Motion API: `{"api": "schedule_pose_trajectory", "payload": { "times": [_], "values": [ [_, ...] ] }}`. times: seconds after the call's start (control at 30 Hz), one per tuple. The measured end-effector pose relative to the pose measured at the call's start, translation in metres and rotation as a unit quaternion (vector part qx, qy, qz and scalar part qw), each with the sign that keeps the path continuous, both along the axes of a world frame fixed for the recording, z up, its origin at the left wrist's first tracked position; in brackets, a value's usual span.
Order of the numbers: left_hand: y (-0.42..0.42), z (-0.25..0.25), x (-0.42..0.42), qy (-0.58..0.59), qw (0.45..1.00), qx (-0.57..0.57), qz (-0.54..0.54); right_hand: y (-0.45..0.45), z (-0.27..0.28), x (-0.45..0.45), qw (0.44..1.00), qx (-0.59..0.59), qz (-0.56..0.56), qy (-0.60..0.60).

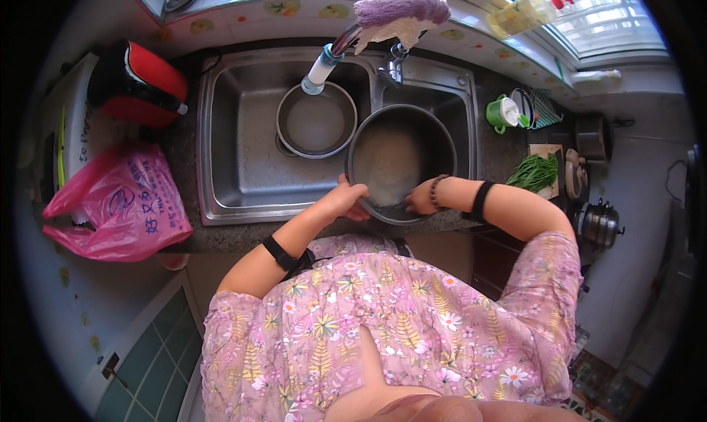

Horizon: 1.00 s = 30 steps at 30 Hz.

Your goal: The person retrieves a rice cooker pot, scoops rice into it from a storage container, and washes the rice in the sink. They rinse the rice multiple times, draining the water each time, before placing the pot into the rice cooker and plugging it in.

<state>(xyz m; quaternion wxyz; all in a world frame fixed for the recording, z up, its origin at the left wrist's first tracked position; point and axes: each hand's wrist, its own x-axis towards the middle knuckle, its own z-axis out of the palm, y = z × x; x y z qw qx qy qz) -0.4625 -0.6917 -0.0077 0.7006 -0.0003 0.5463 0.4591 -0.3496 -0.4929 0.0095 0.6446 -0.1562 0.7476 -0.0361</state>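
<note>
A dark, deep cooking pot [440, 162], with a pale, cloudy layer [381, 168] at its bottom that looks like rice in water, is tilted over the front of the sink. My left hand [349, 199] grips its near left side, thumb over the rim. Inside the pot, by the near right wall, is my right hand [424, 196], its fingers low and partly hidden. I cannot tell whether they hold anything. Left of this pot, a round metal pan [317, 118] with water in it sits in the large sink basin [232, 146].
A faucet spout with a white end [319, 73] hangs above the pan; a purple cloth [403, 10] drapes over the faucet. On the left lie a pink plastic bag [130, 201] and a red-black appliance [141, 85]. Right: a green cup [501, 114], chopped greens [533, 172] and a lidded pot [601, 223].
</note>
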Motion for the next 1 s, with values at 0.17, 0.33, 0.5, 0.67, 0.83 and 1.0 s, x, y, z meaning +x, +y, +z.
{"api": "schedule_pose_trajectory", "payload": {
  "times": [0.17,0.33,0.5,0.67,0.83,1.0],
  "values": [
    [-0.004,-0.001,-0.001,0.009,1.000,-0.005,-0.001,-0.042,-0.010,-0.062,0.967,-0.034,0.052,0.246],
    [-0.004,0.002,-0.002,0.008,1.000,-0.001,0.005,0.024,-0.032,-0.084,0.965,0.022,0.101,0.243],
    [-0.002,0.000,-0.001,-0.004,1.000,0.004,-0.003,-0.021,-0.009,-0.047,0.989,0.046,0.127,0.054],
    [-0.006,0.000,-0.004,-0.014,1.000,-0.008,-0.006,-0.031,-0.037,-0.086,0.976,0.020,0.011,0.215],
    [0.002,0.001,-0.002,-0.007,0.999,0.026,-0.030,0.059,-0.109,-0.049,0.996,0.080,-0.039,-0.030],
    [0.001,-0.003,-0.002,-0.009,1.000,0.006,-0.006,-0.043,-0.018,-0.059,0.997,0.043,0.035,0.059]
  ]
}}
